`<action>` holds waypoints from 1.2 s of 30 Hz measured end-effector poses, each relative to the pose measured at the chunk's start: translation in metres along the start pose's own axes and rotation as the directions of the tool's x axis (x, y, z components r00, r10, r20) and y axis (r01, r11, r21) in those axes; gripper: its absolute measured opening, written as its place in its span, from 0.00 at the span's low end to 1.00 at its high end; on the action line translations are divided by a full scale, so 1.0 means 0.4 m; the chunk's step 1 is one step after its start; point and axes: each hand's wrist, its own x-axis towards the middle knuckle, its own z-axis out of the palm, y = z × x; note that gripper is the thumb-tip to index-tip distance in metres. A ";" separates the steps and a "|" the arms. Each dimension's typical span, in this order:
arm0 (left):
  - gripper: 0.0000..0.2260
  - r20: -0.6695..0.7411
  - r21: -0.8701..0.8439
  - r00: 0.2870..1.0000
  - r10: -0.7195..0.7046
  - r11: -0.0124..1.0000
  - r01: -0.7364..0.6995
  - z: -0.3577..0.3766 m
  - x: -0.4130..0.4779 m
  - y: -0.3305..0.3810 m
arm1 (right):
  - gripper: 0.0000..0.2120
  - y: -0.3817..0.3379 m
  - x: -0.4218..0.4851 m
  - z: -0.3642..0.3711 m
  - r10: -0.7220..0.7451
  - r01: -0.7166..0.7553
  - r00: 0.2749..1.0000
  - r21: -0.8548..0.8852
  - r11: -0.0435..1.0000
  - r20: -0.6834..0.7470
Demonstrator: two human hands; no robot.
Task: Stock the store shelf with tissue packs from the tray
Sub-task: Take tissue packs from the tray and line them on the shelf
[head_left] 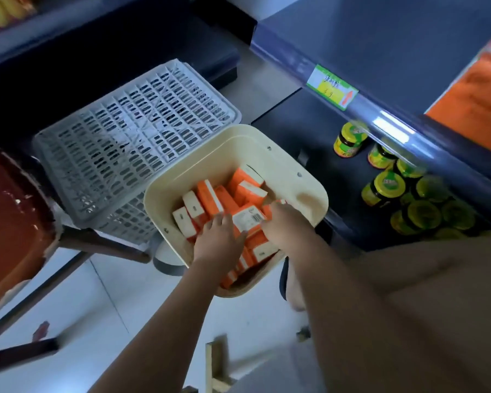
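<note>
A cream plastic tray (pixel 238 148) in the middle holds several orange-and-white tissue packs (pixel 210 198) lying jumbled. Both hands are inside it. My left hand (pixel 220 241) lies over the packs at the near left, its fingers on a white-faced pack with a barcode (pixel 248 218). My right hand (pixel 285 221) grips the same pack from the right side. The dark store shelf (pixel 380 46) runs along the upper right, with a row of orange packs (pixel 476 100) on it at the far right.
A grey slotted crate (pixel 131 137) lies upside down left of the tray. Yellow-lidded jars (pixel 386 185) fill the lower shelf on the right. A price label (pixel 332 87) sits on the shelf rail. A red seat (pixel 9 217) is at the left edge.
</note>
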 end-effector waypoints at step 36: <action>0.20 0.266 -0.850 0.900 -0.346 0.357 0.388 -0.112 0.101 -0.063 | 0.29 0.046 0.169 -0.082 0.082 -0.090 0.996 0.254 0.963 0.041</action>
